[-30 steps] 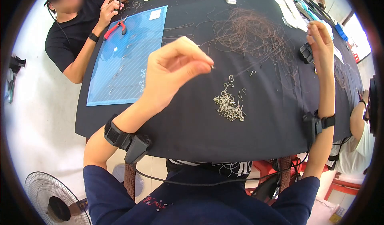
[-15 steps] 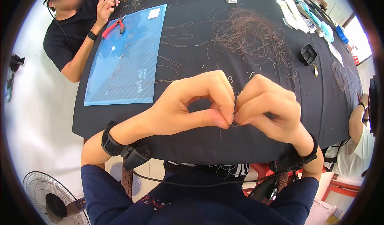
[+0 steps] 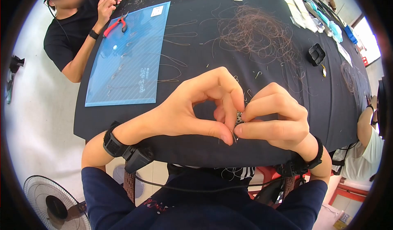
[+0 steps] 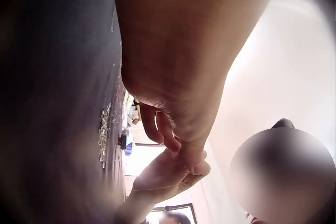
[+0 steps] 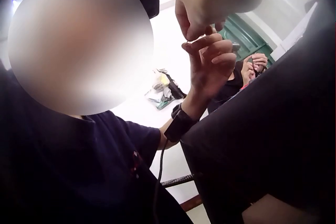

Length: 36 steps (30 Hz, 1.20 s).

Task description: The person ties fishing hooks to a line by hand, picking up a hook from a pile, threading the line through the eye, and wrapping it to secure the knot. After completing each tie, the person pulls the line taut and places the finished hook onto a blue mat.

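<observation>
My left hand (image 3: 184, 111) and right hand (image 3: 292, 119) meet fingertip to fingertip over the near part of the black cloth. Between thumb and fingers the left one pinches a small fish hook (image 3: 234, 137), mostly hidden by the fingertips. Thumb and forefinger of the right close in on the same spot, on what looks like thin line at the hook. Just behind the fingertips lies a pile of fish hooks (image 3: 240, 117), partly covered in the head view; the left wrist view shows this hook pile (image 4: 104, 137) on the cloth.
On the left lies a blue plastic folder (image 3: 139, 62) bearing a row of hooks with line loops, plus red pliers (image 3: 118, 26). Farther back spreads a tangle of brown line (image 3: 254, 29). A black tray (image 3: 316, 54) stands right. Another person (image 3: 67, 33) sits far left.
My right hand has come down from the far right to meet the left. The left has moved toward me and right. Since half a second ago, both hands' fingers have spread somewhat.
</observation>
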Motion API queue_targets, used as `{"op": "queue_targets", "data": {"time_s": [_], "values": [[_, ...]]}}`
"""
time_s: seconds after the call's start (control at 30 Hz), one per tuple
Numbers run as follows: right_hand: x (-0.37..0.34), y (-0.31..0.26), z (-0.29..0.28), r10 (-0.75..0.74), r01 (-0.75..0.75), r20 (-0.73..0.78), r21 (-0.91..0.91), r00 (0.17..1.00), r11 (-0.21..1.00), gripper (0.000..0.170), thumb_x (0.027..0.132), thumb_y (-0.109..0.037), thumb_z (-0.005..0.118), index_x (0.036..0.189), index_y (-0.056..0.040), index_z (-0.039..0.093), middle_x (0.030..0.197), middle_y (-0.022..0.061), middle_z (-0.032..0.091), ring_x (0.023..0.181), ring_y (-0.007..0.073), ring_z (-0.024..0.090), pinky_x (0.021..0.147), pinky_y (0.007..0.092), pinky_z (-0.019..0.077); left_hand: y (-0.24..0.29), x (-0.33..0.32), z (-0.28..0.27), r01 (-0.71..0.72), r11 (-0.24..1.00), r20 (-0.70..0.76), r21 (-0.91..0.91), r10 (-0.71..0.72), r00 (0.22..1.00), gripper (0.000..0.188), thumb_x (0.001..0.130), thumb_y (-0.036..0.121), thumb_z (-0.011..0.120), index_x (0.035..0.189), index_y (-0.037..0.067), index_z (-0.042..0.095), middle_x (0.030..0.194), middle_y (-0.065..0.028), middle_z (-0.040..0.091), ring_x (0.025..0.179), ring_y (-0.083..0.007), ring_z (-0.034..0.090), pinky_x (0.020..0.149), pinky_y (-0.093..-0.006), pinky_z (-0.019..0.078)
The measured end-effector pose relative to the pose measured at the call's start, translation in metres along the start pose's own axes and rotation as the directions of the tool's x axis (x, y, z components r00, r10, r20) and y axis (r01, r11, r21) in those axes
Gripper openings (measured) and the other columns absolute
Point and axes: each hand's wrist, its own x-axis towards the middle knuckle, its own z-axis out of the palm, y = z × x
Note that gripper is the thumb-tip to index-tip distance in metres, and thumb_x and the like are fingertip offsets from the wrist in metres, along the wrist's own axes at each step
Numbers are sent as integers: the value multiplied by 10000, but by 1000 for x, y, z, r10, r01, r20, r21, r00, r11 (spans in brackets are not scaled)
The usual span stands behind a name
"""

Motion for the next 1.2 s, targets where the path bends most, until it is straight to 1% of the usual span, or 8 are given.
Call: {"op": "queue_targets", "data": {"time_s": [0.13,0.23,0.5,0.8,0.9,1.03,1.13,1.2], "values": [[-5,2,-1,16,-17,38,31,999,999,198,642,-47,752,833,-70,709,851,41,607,687,163,539,570,260,435,0,0,1,23,1000,-1,-2,-23,1000,372,737,97,786,999,76,523,774,4,653,689,-52,547,640,-208,392],[-2,0,4,23,-22,-20,36,1000,999,199,611,-25,727,801,-36,668,798,42,583,623,164,536,542,268,441,-2,0,1,25,1000,-12,-12,-25,1000,359,726,98,794,978,74,539,803,8,636,687,-54,539,638,-211,397],[0,-3,5,31,-30,-24,26,999,999,224,616,-3,741,824,-19,657,785,53,592,633,172,549,543,269,443,-1,0,1,47,999,-22,-5,-47,999,345,716,96,801,955,71,553,869,16,589,687,-59,522,626,-210,400],[-6,-2,9,100,-93,-50,129,994,987,259,650,16,756,862,-30,616,788,58,605,652,198,566,565,290,452,-4,0,-1,8,995,-19,100,-6,1000,252,739,109,781,888,83,579,822,33,579,656,-58,496,607,-216,386],[-8,-1,8,138,-128,-51,166,989,978,266,669,20,759,864,-33,587,784,60,612,656,209,573,578,300,453,0,0,-3,42,989,-10,141,-41,999,295,679,125,828,846,56,595,854,-35,604,736,-118,535,631,-237,409],[-9,1,8,160,-151,-43,169,986,974,283,660,24,765,856,-38,570,804,71,618,672,222,578,592,300,448,2,1,-5,35,983,9,178,-37,999,240,677,129,824,797,70,625,860,-40,605,755,-126,536,635,-247,413],[-8,4,4,170,-166,-4,189,986,968,267,724,11,736,920,-27,558,840,78,625,714,208,591,617,292,454,3,2,-6,-14,975,0,223,15,1000,200,695,109,806,787,76,631,864,-24,587,729,-100,515,605,-226,398],[-13,2,9,422,-391,-49,293,905,873,246,799,-37,688,995,-14,542,852,76,624,751,187,597,661,294,459,4,5,-7,-78,952,-28,297,91,995,164,721,74,778,801,81,635,889,9,558,662,-47,484,549,-189,375]]}}
